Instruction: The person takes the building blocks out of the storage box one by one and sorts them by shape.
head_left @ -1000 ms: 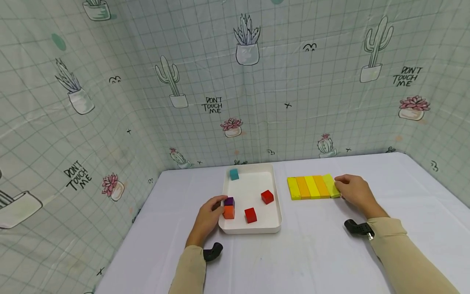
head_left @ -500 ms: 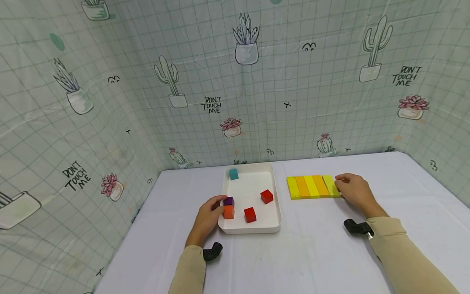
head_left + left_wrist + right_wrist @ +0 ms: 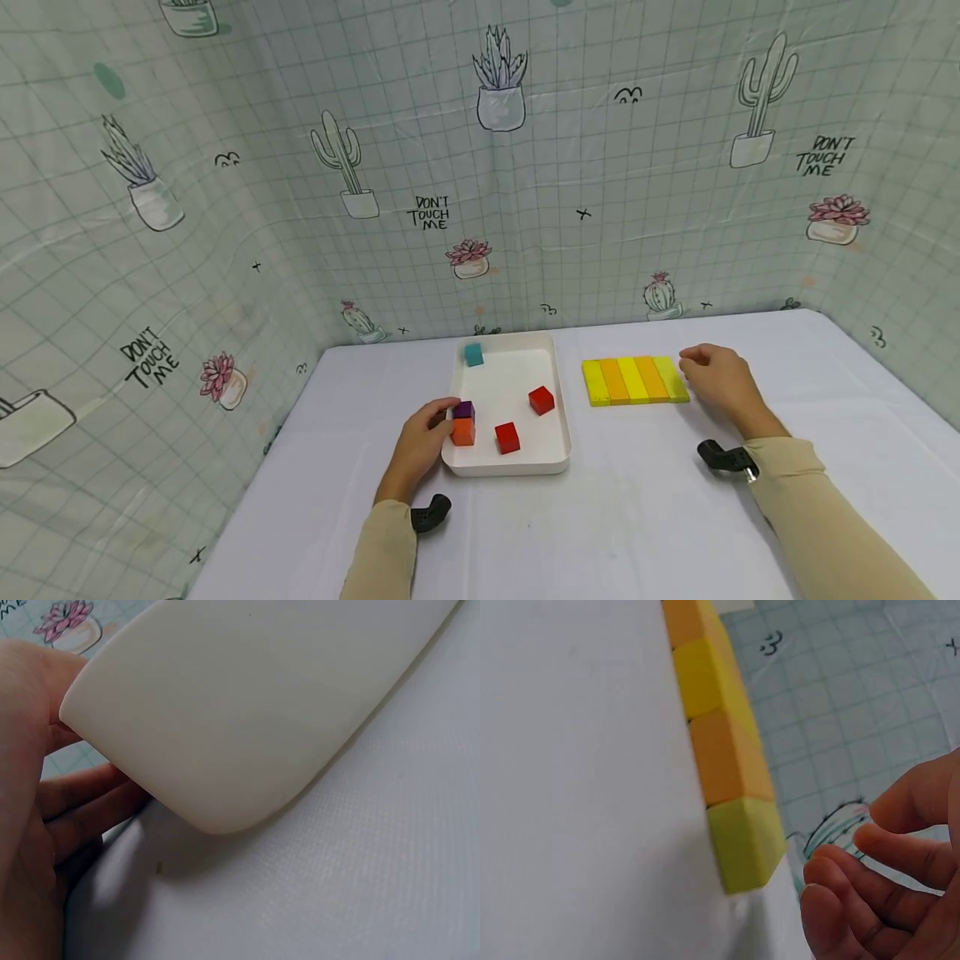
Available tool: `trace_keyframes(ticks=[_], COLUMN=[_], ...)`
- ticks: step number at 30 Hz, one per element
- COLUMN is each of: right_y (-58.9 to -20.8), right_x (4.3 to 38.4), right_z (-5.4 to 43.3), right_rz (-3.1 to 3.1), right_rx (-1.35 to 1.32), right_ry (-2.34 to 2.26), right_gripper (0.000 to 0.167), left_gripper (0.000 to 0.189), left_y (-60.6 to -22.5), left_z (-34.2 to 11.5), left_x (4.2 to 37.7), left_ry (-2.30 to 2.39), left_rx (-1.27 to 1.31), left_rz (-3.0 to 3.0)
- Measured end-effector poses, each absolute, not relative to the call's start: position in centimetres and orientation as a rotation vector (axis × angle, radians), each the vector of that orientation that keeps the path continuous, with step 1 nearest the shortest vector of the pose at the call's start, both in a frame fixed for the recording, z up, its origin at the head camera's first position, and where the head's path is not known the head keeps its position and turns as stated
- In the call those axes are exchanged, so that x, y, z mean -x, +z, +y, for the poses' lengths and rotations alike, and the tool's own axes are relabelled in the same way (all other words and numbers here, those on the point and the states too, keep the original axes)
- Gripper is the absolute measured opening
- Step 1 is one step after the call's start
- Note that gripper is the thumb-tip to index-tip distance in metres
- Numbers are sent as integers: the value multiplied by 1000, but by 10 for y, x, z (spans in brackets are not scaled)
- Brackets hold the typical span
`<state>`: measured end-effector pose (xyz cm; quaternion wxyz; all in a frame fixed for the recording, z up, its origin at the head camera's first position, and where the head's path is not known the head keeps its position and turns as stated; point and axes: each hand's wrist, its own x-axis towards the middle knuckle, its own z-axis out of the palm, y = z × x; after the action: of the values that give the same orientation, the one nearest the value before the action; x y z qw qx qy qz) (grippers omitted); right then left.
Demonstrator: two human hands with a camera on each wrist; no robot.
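My left hand (image 3: 422, 439) grips the left side of a white tray (image 3: 510, 468). In the left wrist view, fingers (image 3: 82, 791) lie against the tray's outer wall (image 3: 225, 735). Close to those fingers, inside the tray, are an orange cube (image 3: 463, 432) and a purple cube (image 3: 464, 409); whether purple stands behind or on orange I cannot tell. My right hand (image 3: 723, 383) hovers loosely curled and holds nothing, just right of a row of yellow and orange blocks (image 3: 634, 381). Its fingertips are apart from the yellow-green end block (image 3: 746, 844).
Two red cubes, one at the tray's right side (image 3: 542, 400) and one nearer the front (image 3: 507, 437), lie apart. A teal cube (image 3: 473, 354) sits in the far left corner. White cloth (image 3: 600, 517) covers the table, with a patterned curtain (image 3: 585, 167) behind.
My right hand has let go of the yellow-green end block and lifted slightly away from the row. That block now stands flush against its neighbour. The left hand stays at the tray.
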<state>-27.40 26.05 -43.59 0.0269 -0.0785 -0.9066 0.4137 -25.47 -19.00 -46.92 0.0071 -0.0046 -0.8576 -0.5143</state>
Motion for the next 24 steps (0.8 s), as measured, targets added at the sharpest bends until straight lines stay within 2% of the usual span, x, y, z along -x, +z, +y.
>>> trace_keyframes(ticks=[8,14,18,24], right_y=[-415,-405,-399,-402], right_x=[278,289,298,307], right_z=[231,201,177,152], right_rz=[-2709,-2708,-2738,-2880], right_rx=[-17,-262,-368,-434], right_ry=[1717,1979,2049,2004], right_gripper=[51,44,41,47], left_gripper=[36,36,37,36], left_y=[-468,-467,-467,-469], left_z=[-190,-190,-190,-191], left_x=[255,255,256,254], left_ry=[-1611,-1612,-1610,-1617], left_rx=[20,12,32,36], left_rz=[-2671,-2682,-2679,-2673])
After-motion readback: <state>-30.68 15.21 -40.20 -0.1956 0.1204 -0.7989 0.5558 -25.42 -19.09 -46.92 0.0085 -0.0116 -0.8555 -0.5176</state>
